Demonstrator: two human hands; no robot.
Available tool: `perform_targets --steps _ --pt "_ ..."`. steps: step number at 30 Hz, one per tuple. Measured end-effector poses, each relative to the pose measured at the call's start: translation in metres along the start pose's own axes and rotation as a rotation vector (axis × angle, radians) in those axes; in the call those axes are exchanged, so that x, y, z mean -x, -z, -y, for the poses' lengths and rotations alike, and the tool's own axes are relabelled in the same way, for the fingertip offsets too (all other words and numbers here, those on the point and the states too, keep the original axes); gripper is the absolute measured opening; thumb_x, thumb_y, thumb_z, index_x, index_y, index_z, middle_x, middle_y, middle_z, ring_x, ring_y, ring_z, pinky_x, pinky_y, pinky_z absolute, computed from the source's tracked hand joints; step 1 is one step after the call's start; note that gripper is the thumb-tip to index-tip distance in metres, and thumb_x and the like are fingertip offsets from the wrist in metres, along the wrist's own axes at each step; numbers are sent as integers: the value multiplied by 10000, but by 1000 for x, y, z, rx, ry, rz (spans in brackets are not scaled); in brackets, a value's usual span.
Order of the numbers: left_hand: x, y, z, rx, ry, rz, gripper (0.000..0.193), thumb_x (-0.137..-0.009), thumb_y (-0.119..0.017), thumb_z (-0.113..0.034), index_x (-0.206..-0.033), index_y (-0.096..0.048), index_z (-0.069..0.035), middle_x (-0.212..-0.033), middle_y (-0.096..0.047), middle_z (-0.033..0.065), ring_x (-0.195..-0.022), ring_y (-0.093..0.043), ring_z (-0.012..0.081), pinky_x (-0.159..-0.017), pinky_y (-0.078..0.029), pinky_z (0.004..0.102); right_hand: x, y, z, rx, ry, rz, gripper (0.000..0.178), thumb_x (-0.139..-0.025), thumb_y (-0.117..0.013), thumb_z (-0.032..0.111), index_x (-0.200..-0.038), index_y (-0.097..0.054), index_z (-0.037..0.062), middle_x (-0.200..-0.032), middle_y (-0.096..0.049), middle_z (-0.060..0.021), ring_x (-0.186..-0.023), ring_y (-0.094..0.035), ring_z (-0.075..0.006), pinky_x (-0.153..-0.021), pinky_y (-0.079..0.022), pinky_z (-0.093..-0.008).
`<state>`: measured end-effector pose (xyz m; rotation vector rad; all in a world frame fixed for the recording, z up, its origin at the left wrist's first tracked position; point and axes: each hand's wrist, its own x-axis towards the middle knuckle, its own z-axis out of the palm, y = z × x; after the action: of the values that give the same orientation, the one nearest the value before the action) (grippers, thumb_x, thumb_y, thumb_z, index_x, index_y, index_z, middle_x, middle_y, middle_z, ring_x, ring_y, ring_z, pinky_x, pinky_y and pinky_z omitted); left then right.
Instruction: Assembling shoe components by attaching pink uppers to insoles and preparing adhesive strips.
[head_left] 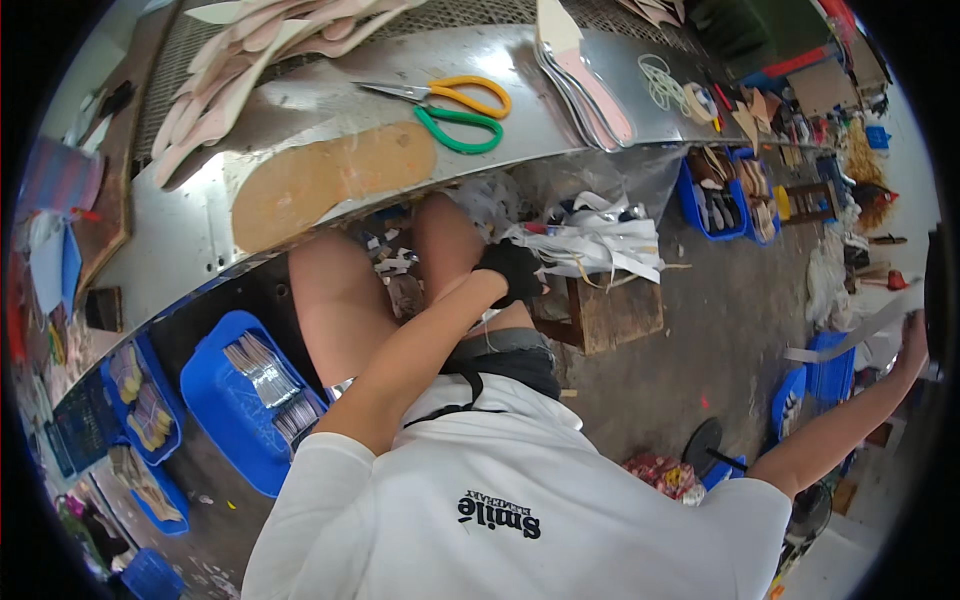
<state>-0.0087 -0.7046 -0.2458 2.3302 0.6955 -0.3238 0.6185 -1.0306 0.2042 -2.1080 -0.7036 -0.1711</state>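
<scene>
My left hand [513,272], in a black glove with bare fingertips, is above my lap with its fingers curled. What they hold is hidden. It is at the near end of a loose bundle of white strips [600,240], which lies on a small wooden stool [622,312]. Far out to the right, my right hand [914,338] is raised at the picture's rim. Its fingers are closed by a long pale strip [862,330] that slants down to the left.
On the metal bench lie scissors [440,95] with yellow and green handles, a brown sole-shaped board [330,185], stacked pale insole pieces [585,85] and a string coil [660,82]. Blue baskets [215,400] with stacked pieces stand left; more blue bins [712,195] stand right.
</scene>
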Motion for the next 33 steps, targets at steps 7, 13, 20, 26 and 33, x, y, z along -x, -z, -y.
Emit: perform_targets --steps 7,13,20,26,33 --pt "93 112 -74 802 -660 -399 673 -671 -811 -154 -1262 -493 -103 -1047 -588 64 -922 -564 167 -821 -453 310 340 -310 325 299 689 979 420 -664 -692 92 -1066 -582 35 -594 -487 0 -533 -409 -81 -493 -339 -257" --pt "223 141 -27 1231 -338 -420 465 -781 -707 -190 -1194 -551 -45 -956 -611 67 -905 -577 124 -780 -462 278 308 -395 340 -528 336 1440 341 -788 -658 118 -1094 -569 -3 -674 -547 39 -533 -432 0 -439 -326 -171" --pt "402 89 78 285 284 -806 624 -710 -693 -18 -1297 -479 -26 -1164 -590 108 -1093 -546 191 -918 -430 301 359 -447 330 -1151 119 1365 477 -836 -630 116 -1259 -466 -28 -783 -594 -14 -795 -663 -181 -592 -542 -260" --pt "297 118 22 522 102 -1175 515 -689 -732 -64 -1177 -569 -64 -1018 -619 22 -912 -571 157 -812 -459 311 471 -489 354 -1028 155 1355 246 -805 -646 56 -1038 -600 -9 -949 -680 -52 -832 -633 -119 -762 -485 -240" --pt "241 105 32 1272 25 -937 142 -908 -529 -119 -997 -569 -15 -726 -584 50 -661 -572 119 -626 -473 258 435 -579 299 -182 990 549 319 -703 -640 96 -998 -583 -11 -931 -599 -173 -862 -578 -303 -729 -459 -394"
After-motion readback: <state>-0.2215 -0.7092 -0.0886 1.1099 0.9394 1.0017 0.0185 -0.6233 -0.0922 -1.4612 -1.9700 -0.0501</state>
